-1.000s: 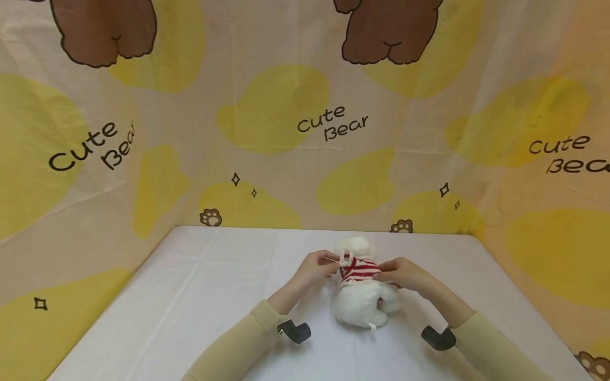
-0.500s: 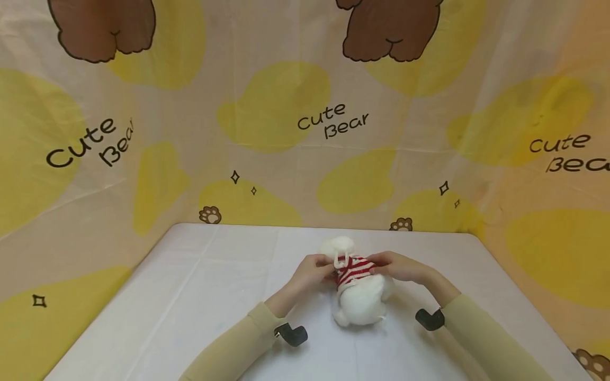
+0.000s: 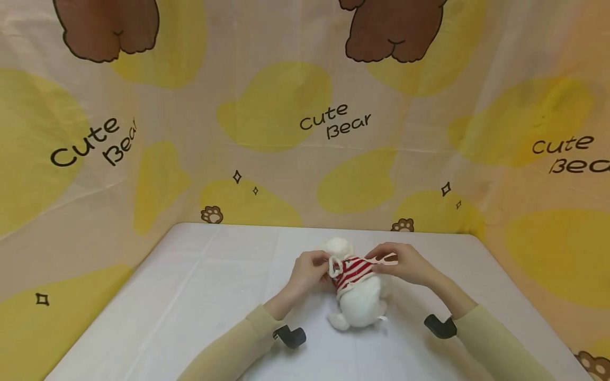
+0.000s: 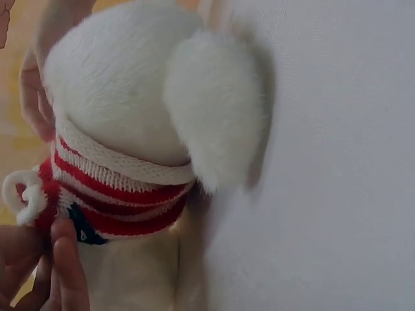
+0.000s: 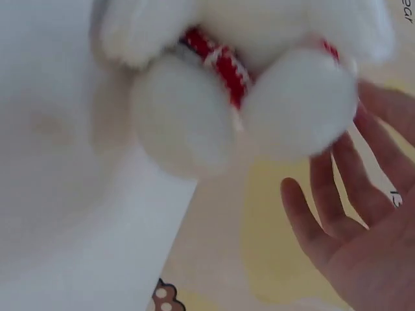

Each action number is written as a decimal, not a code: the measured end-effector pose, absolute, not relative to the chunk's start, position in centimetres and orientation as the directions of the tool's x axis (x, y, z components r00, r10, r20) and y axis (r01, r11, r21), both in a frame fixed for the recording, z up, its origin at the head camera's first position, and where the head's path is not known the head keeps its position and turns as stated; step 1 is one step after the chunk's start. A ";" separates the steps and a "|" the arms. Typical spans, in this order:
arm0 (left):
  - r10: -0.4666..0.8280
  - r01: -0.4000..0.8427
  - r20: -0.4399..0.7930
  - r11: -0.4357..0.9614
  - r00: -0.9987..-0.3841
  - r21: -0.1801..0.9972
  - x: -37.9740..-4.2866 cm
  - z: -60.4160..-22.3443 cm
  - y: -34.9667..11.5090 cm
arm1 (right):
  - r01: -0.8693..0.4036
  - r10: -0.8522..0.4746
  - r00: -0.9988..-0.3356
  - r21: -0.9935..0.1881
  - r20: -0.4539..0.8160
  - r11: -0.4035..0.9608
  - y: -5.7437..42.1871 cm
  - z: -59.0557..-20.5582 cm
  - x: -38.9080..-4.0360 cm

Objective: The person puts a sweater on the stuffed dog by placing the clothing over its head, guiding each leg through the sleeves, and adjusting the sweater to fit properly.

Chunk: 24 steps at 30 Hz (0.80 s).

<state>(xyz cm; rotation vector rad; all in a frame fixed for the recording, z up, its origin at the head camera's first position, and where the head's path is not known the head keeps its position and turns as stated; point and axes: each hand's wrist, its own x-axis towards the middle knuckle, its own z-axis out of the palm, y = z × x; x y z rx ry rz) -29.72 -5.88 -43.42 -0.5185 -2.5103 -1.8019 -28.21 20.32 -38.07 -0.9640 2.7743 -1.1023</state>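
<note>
A cloth wall point(image 3: 267, 185) with yellow patches and the words "Cute Bear" stood behind a white table point(image 3: 229, 291). Over this table came two arms in beige sleeves point(image 3: 238, 338), and between them was a white furry toy point(image 3: 359, 307), lying near the far side of the table, its head away from the person. The toy wore a red and white striped sweater point(image 3: 351, 274), which was already around its body. The left hand point(image 3: 307, 270) pinched the sweater's edge between thumb and fingers, just beside a small white loop point(image 4: 32, 201). The right hand point(image 3: 407, 264) seemed to pinch the opposite edge with thumb and forefinger, while the other fingers were loosely bent; whether it also grasped the white strip point(image 3: 381, 261) there, I could not tell. In my judgement, the step in hand was to arrange the sweater on the toy. The next move probably called for a gentle, equal pull from both sides, with the toy kept steady, so that the knitted cloth would sit straight and not twist
</note>
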 end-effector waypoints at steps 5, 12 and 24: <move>0.263 0.246 0.172 0.280 -0.949 0.928 -29.8 -43.1 -5.3 | -0.609 -0.607 -0.759 -0.590 0.237 0.530 20.8 -38.3 -28.0; 0.184 0.264 0.206 0.392 -0.961 0.881 -29.5 -42.4 -4.9 | -0.687 -0.603 -0.709 -0.553 0.367 0.471 19.9 -39.2 -27.8; 0.147 0.344 0.317 0.547 -0.937 0.764 -29.6 -41.9 -4.3 | -0.575 -0.587 -0.767 -0.684 0.260 0.449 21.2 -38.4 -27.4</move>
